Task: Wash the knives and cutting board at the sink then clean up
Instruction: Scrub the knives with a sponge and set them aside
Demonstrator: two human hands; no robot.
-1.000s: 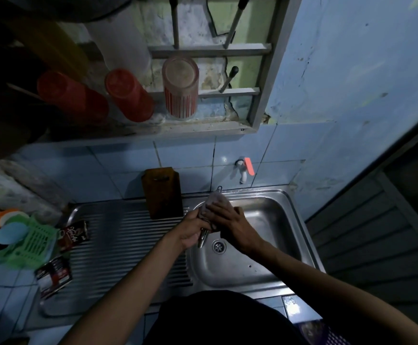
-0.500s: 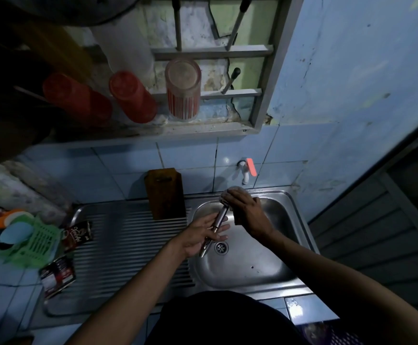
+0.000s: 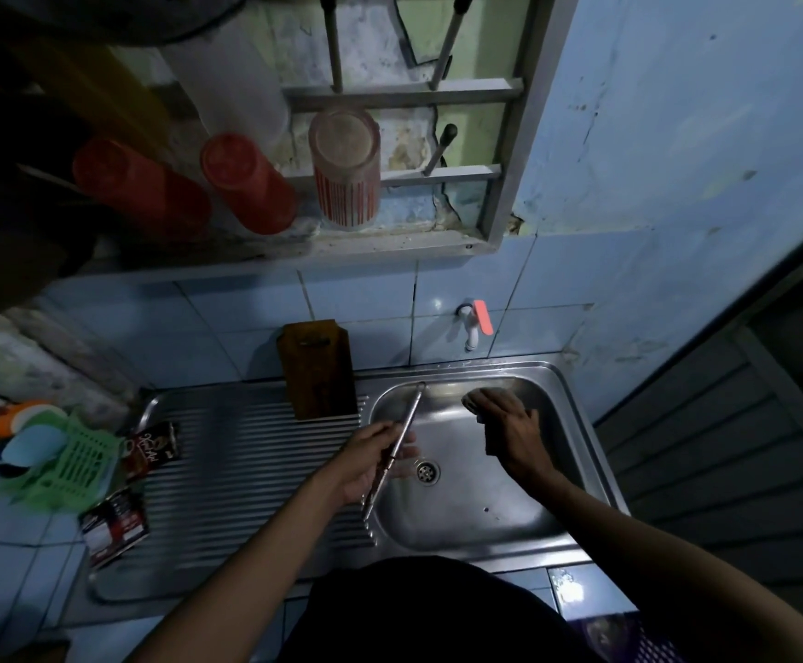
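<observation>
My left hand [image 3: 369, 459] grips a slim all-metal knife [image 3: 409, 413] over the left side of the steel sink basin [image 3: 466, 523], its tip pointing up toward the back rim. My right hand [image 3: 509, 425] holds a dark sponge or cloth [image 3: 494, 440] over the right part of the basin, apart from the knife. A brown wooden cutting board [image 3: 318, 370] stands upright on the drainboard [image 3: 246, 471], leaning on the tiled wall. The white tap [image 3: 472, 327] with a red lever is above the basin; no water is seen running.
A green plastic basket [image 3: 69, 466] with coloured scrubbers sits at the left. Two dark sachets [image 3: 153, 447] lie on the drainboard. Red cups [image 3: 246, 184] and a striped glass [image 3: 346, 174] stand on the ledge above. A blue wall closes the right side.
My right hand has slid off the knife to the right with the sponge. The knife, wrapped by both hands earlier, is now bare and held by my left hand alone.
</observation>
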